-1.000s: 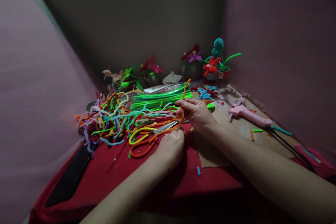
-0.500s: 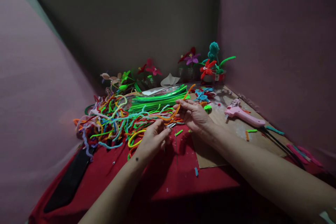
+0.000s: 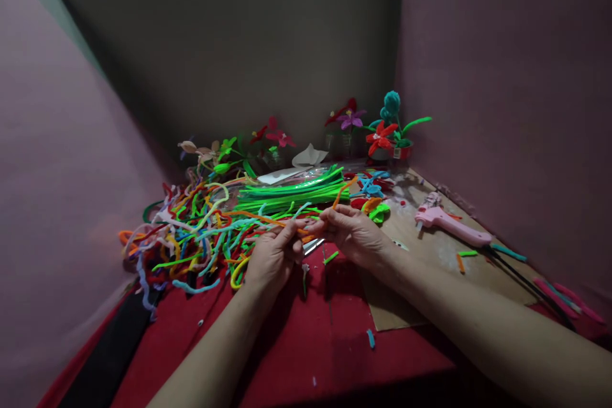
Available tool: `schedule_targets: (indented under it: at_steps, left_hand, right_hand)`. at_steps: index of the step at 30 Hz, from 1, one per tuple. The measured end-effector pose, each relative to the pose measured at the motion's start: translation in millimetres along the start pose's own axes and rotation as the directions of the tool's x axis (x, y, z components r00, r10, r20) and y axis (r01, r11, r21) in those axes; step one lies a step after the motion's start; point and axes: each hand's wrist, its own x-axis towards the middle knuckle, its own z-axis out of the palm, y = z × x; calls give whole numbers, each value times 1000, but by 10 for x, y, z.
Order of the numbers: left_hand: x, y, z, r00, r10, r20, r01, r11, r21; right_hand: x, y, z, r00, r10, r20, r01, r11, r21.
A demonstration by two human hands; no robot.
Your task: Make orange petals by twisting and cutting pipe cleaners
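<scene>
An orange pipe cleaner [image 3: 343, 191] runs between my two hands, its far end sticking up past my right fingers. My left hand [image 3: 275, 257] is closed in a pinch on it, and an orange length extends to the left of that hand over the pile. Close beside it, my right hand [image 3: 354, 234] pinches the same pipe cleaner between thumb and fingers. Just below the hands lies a shiny metal piece [image 3: 313, 246], partly hidden, perhaps scissor blades. A tangled heap of coloured pipe cleaners [image 3: 196, 229] spreads to the left.
Green pipe cleaners [image 3: 296, 191] lie bundled behind my hands. A pink glue gun [image 3: 452, 224] rests on a cardboard sheet [image 3: 394, 306] at right. Pipe-cleaner flowers [image 3: 381, 138] stand along the back. A black strip [image 3: 112, 347] lies at the left of the red cloth [image 3: 287, 363].
My hands have come closer together, the left moving toward the right, both now pinching the orange pipe cleaner. The view has tilted slightly, so the table sits lower.
</scene>
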Motion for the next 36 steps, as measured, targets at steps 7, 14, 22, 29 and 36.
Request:
schedule_targets:
  at_steps: [7, 14, 22, 29, 36]
  left_hand:
    - [19, -26, -40, 996, 83, -37, -85, 995, -54]
    - [34, 77, -127, 979, 179, -100, -187, 979, -82]
    - [-9, 141, -125, 983, 182, -24, -183, 980, -78]
    - [36, 179, -192, 971, 223, -86, -236, 955, -182]
    - [-33, 187, -125, 974, 221, 49, -210, 962, -177]
  right_hand:
    - [-3, 33, -51, 996, 45, -82, -50, 996, -69]
    - [-8, 20, -36, 993, 30, -114, -48, 986, -159]
    - [-16, 28, -48, 995, 36, -92, -54, 979, -198]
    - [-48, 32, -25, 996, 38, -81, -54, 976, -213]
    - [-32, 66, -54, 999, -18, -51, 4, 965, -264]
